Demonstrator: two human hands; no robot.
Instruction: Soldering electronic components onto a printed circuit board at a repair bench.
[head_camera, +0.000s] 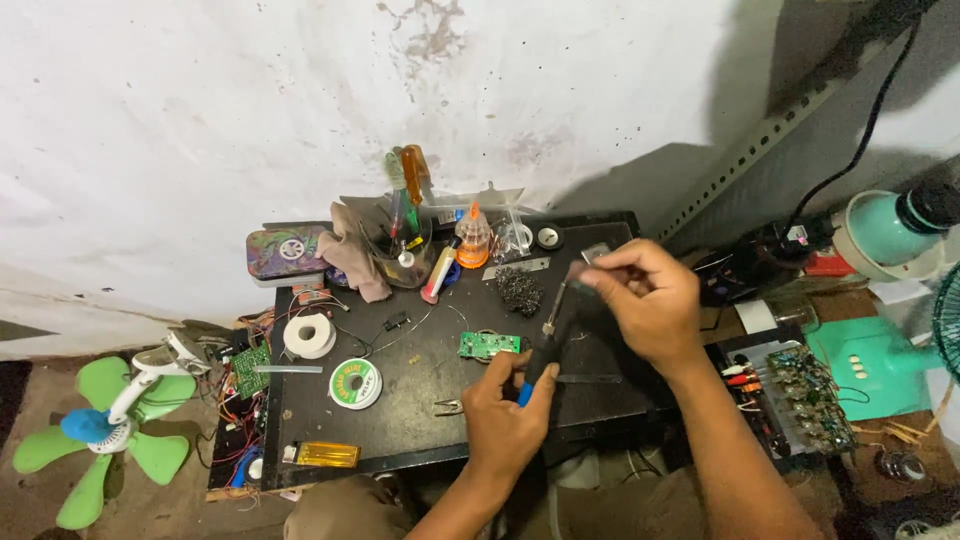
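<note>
1. The tabletop (420, 420) is a dark, matte, scuffed slab lying under both hands, with its near edge partly hidden by the person's knees.
2. The green fan (95, 440), glossy plastic with rounded blades, lies on the floor far to the left of the left hand.
3. The right hand (650, 300) is curled nearly closed above the tabletop, fingertips pinching the upper end of a thin metal part; what that part is cannot be made out.
4. The left hand (505, 415) is closed around the soldering iron (540, 345), a dark slim tool with a blue bit at the grip; its long axis runs from the left hand up and away toward the right hand, tip pointing there.
5. The small green circuit board (489, 345), flat and rectangular, lies just left of the iron.
6. The solder spool (355, 383), round and green-labelled, sits left of the left hand.
</note>
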